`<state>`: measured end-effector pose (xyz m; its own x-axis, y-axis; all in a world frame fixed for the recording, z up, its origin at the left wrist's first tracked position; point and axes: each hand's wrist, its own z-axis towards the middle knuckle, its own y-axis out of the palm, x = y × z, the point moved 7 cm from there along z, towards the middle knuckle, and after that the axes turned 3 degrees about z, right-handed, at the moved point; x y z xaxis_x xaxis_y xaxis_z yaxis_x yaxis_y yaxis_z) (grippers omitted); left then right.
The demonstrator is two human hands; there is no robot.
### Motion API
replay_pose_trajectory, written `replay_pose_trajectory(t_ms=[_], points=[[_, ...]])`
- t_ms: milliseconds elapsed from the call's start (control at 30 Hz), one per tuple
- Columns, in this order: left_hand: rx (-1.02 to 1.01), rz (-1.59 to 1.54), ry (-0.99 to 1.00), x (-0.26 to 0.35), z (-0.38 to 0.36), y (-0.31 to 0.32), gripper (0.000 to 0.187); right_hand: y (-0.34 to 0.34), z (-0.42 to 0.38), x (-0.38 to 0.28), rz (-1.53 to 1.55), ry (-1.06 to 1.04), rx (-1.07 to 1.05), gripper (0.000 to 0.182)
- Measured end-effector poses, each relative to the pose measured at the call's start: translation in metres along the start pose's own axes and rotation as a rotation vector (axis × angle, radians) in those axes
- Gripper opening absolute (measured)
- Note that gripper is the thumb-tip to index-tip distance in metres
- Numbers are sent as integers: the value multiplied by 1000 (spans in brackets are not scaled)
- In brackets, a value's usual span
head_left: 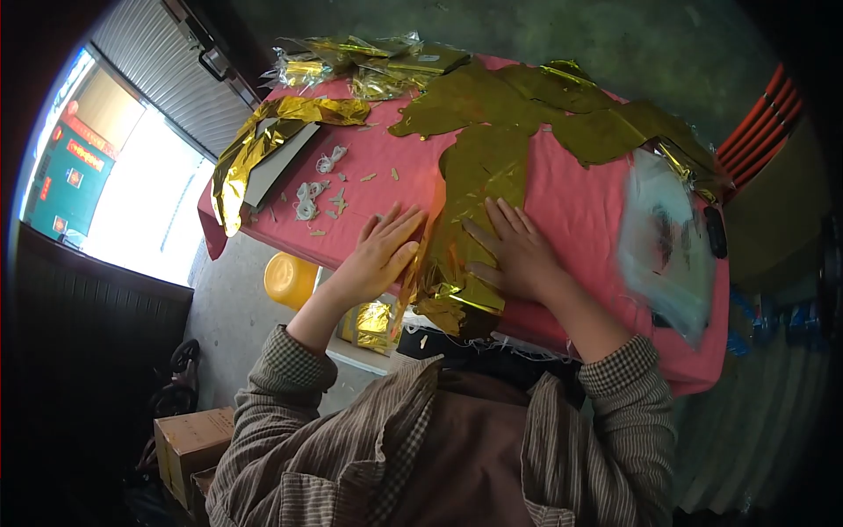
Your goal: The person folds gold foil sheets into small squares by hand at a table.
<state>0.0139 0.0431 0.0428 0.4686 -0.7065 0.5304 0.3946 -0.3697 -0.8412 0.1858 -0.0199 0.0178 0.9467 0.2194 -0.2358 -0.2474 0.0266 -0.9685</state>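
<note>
A gold foil sheet [483, 176] runs down the middle of the pink-covered table [575, 202] and over its near edge. My right hand [514, 250] lies flat on it with the fingers spread. At the sheet's left edge rests my left hand [386, 250], fingers stretched out and palm down; its fingertips lie on or near the pink cloth beside the foil. Neither hand grips anything. Close to my left hand are coils of white string [307, 200] and several small beige clips or pegs [338, 202]. Crumpled foil [443, 314] hangs by my body.
More gold foil pieces [606, 127] spread across the far side. Clear-wrapped foil packs [378, 66] lie at the back left. A clear plastic bag [667, 246] and a black-handled object [716, 233] sit at the right. A yellow bucket [291, 279] and cardboard box [195, 443] stand on the floor.
</note>
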Motion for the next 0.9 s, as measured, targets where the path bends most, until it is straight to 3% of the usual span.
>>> replay_pose_trajectory(t_ms=[267, 333, 400, 467, 500, 667, 733, 800, 867, 900], points=[[-111, 89, 99, 14, 15, 13, 52, -5, 0, -3, 4, 24, -38, 66], [-186, -509, -6, -1, 18, 10, 52, -5, 1, -3, 8, 25, -39, 66], [-107, -558, -23, -15, 19, 3, 56, -5, 0, -3, 18, 18, -9, 66], [-93, -1059, -148, -27, 16, -3, 64, -1, 0, 0, 26, 14, -3, 65], [-68, -1045, -237, -25, 13, -11, 70, -1, 0, 0, 32, 4, 5, 65], [24, -898, -291, -30, 16, -59, 65, 1, -1, 1, 9, -13, 9, 66], [58, -649, -289, -24, 19, -77, 58, 1, -1, 2, 18, -13, 20, 67], [78, -529, -219, -8, 26, -83, 50, 0, -1, 1, 20, -13, 14, 67], [-85, -30, -93, 21, 33, -79, 43, 0, -1, 1, 14, -10, 10, 66], [-129, -24, 41, 31, 35, -68, 38, 1, -1, 1, 8, -8, 5, 66]])
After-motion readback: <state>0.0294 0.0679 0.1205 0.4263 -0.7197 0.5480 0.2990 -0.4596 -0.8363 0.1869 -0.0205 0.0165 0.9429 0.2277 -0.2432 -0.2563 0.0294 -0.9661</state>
